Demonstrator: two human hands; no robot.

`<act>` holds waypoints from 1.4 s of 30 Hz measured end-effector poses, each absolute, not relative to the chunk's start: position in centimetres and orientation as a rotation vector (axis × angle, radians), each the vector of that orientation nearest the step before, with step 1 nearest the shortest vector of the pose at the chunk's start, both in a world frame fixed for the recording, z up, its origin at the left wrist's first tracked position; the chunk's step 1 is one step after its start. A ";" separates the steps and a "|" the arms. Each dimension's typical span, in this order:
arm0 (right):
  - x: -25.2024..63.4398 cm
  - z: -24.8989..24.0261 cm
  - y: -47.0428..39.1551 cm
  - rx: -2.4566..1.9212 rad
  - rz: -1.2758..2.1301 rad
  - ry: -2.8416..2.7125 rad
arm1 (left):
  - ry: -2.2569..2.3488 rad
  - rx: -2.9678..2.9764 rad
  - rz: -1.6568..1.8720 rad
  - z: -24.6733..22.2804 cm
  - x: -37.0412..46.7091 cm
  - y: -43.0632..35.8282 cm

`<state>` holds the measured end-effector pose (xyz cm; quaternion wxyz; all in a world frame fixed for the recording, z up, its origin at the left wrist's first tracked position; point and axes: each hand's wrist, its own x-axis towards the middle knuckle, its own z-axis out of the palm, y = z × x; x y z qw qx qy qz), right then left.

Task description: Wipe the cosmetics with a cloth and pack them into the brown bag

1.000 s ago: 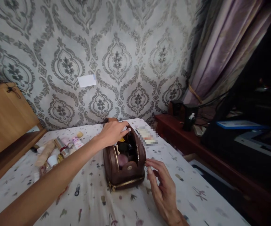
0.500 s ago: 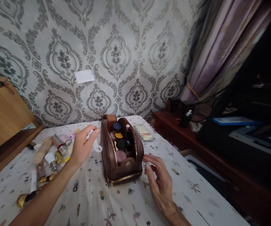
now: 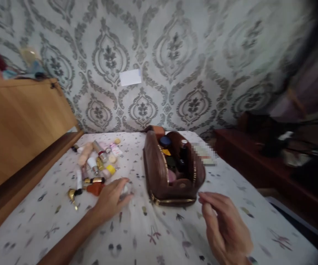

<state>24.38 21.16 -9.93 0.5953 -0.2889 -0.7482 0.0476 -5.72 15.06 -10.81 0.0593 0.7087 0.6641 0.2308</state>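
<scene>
A brown cosmetic bag [image 3: 159, 173] stands unzipped on the patterned sheet, holding a blue-lidded jar [image 3: 165, 140], a silver-capped bottle [image 3: 184, 149] and other items. Left of it, my left hand [image 3: 111, 200] is low over the sheet, thumb and fingers around a small whitish, partly see-through item [image 3: 126, 189]; blur hides its kind. By the bag's front right corner is my right hand [image 3: 225, 222], its fingers loosely curled and nothing visible in them. Its fingertips are at the bag's side; whether they touch, I cannot tell.
Loose cosmetics lie at the left, among them a white-topped bottle [image 3: 93, 164], a gold-and-black tube [image 3: 94, 180] and an orange item [image 3: 94, 189]. A wooden board [image 3: 23, 110] borders the left side. Dark red furniture [image 3: 238, 147] stands at the right.
My left hand has come down and away from the bag toward the loose cosmetics, with the whitish item in it. My right hand stays by the bag's right side. The view has turned left.
</scene>
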 end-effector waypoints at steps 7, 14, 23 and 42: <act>20.2 -10.5 18.6 -0.446 0.216 -2.040 | 1.886 2.207 0.614 -11.5 -6.6 13.1; 11.2 -10.8 18.6 -0.510 1.102 -2.013 | 1.953 2.004 0.966 -11.3 -8.0 13.2; 3.2 -12.3 18.4 -0.770 1.843 -1.445 | 2.240 1.594 1.363 -8.2 -13.0 13.5; 2.7 -13.5 18.2 -0.703 1.798 -1.533 | 2.666 1.219 0.939 -11.5 -25.5 13.0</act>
